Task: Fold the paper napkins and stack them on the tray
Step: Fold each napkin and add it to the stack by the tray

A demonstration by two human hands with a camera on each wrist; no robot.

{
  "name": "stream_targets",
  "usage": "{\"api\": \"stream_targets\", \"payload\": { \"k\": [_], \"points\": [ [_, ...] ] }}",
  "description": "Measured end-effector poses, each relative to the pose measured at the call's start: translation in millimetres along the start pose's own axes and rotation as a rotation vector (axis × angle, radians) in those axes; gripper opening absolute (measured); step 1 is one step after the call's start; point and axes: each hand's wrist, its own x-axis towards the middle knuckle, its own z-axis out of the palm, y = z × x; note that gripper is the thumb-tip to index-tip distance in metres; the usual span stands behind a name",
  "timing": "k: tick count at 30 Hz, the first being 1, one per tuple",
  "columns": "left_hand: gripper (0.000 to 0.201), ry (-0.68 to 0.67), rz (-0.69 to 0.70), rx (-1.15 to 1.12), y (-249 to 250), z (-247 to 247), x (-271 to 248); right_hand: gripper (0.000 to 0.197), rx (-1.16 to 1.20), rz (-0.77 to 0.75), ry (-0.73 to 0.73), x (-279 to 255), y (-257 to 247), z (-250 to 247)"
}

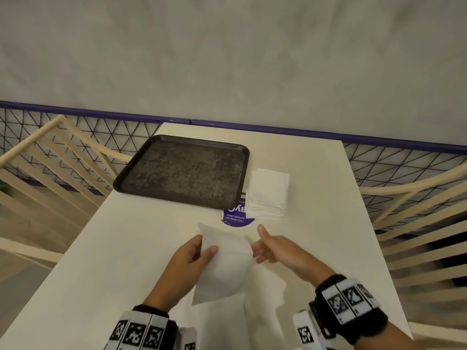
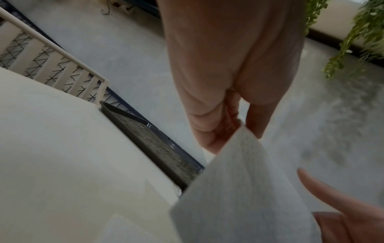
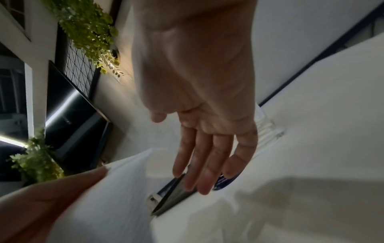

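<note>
My left hand (image 1: 199, 251) pinches the left edge of a white paper napkin (image 1: 225, 263) and holds it lifted above the white table (image 1: 101, 248). In the left wrist view the napkin (image 2: 239, 189) hangs from my fingers (image 2: 209, 125). My right hand (image 1: 265, 248) hovers just right of the napkin with straight fingers and raised thumb, gripping nothing; its fingers (image 3: 203, 164) spread loosely. The dark empty tray (image 1: 182, 170) lies at the far left of the table. A stack of white napkins (image 1: 269, 193) sits to its right.
A purple round sticker (image 1: 237, 218) lies between tray and stack. Cream chair backs (image 1: 50, 160) flank the table on both sides. A purple rail with black wire mesh (image 1: 379, 140) runs behind the table, before a grey wall. Green plants (image 3: 83, 24) hang nearby.
</note>
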Motion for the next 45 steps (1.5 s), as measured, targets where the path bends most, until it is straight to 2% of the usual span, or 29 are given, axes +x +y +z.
{"api": "stream_targets", "payload": {
  "k": [3, 8, 15, 22, 23, 25, 27, 30, 32, 34, 39, 41, 45],
  "points": [
    [0.017, -0.004, 0.042, -0.064, 6.1, 6.6, -6.2, 0.046, 0.067, -0.082, -0.099, -15.4, 7.8, 13.3],
    [0.024, -0.027, 0.083, -0.037, 9.2, 12.6, -13.3, 0.023, 0.272, -0.218, -0.049, -26.9, 12.2, 14.8],
    [0.030, -0.019, 0.150, -0.007, 13.4, 15.1, -24.0, 0.025, 0.476, -0.238, 0.004, -39.8, 15.5, 16.1],
    [0.036, -0.023, 0.118, -0.003, 4.9, 9.6, -27.1, 0.038, 0.642, -0.197, -0.051, -46.4, 11.3, 13.7],
    [0.039, -0.025, 0.110, -0.011, 4.1, 8.8, -27.2, 0.038, 0.613, -0.205, -0.036, -47.0, 11.6, 14.2],
    [0.036, -0.032, 0.098, -0.050, 5.5, 8.4, -29.1, 0.025, 0.471, -0.252, 0.005, -45.6, 15.2, 16.5],
    [0.029, -0.039, 0.124, -0.053, 6.6, 9.2, -30.3, 0.014, 0.351, -0.314, 0.039, -43.7, 19.9, 18.1],
    [0.011, 0.007, 0.165, 0.076, 4.3, 12.6, -28.8, 0.015, 0.325, -0.378, 0.066, -44.3, 21.7, 19.8],
    [0.011, 0.032, 0.203, 0.208, 1.0, 16.4, -27.7, 0.019, 0.311, -0.405, 0.057, -46.2, 20.0, 21.6],
    [0.008, 0.046, 0.236, 0.278, -0.9, 20.3, -27.3, 0.022, 0.193, -0.433, 0.083, -46.4, 20.0, 24.2],
    [0.009, 0.052, 0.316, 0.429, -0.4, 29.6, -26.8, 0.013, -0.124, -0.533, 0.185, -50.4, 10.6, 31.4],
    [0.006, 0.084, 0.330, 0.459, 0.8, 30.4, -26.9, 0.006, -0.174, -0.535, 0.207, -50.6, 9.0, 33.0],
    [0.015, 0.118, 0.355, 0.462, -2.0, 26.2, -25.1, 0.007, -0.242, -0.542, 0.243, -49.9, 10.2, 29.8]
  ]
}}
